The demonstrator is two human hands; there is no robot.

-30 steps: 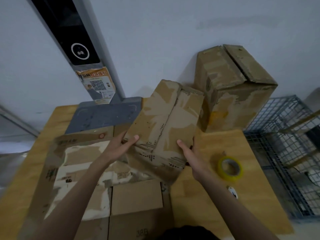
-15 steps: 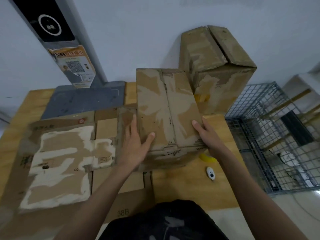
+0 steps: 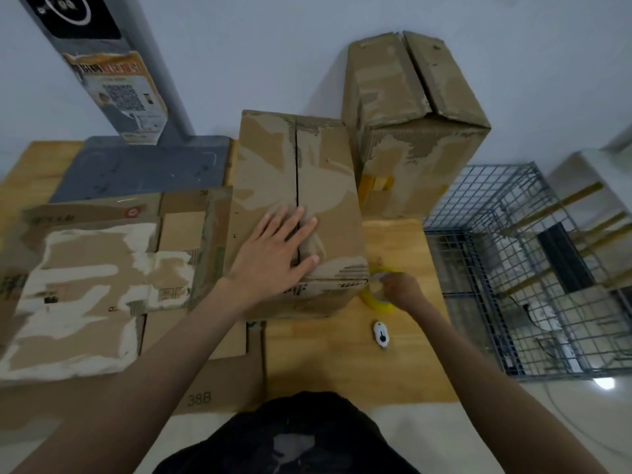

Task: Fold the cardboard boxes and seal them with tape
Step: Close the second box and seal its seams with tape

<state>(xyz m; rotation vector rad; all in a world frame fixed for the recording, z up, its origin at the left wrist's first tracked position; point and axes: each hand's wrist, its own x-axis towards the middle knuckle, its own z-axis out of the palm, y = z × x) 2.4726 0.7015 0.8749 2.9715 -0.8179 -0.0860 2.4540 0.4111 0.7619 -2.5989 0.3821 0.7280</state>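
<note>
A worn brown cardboard box (image 3: pixel 273 172) stands on the wooden table (image 3: pixel 355 364), its two top flaps closed with a dark seam down the middle. My left hand (image 3: pixel 273 254) lies flat on top of it, fingers spread across the seam near the front edge. Just right of the box's front corner, my right hand (image 3: pixel 400 289) grips a yellow tape roll (image 3: pixel 374 297) that rests on the table. A second folded box (image 3: pixel 410 124) stands behind, against the wall.
Flattened cardboard sheets (image 3: pixel 89 285) cover the left half of the table. A small white cutter (image 3: pixel 380 333) lies on the wood in front of the tape. A grey post with a base plate (image 3: pixel 143 169) stands at back left. A wire cage (image 3: pixel 519 268) sits right of the table.
The box was turned upright and set down on the table. My left hand moved onto its top flaps. My right hand left the box and took hold of the tape roll.
</note>
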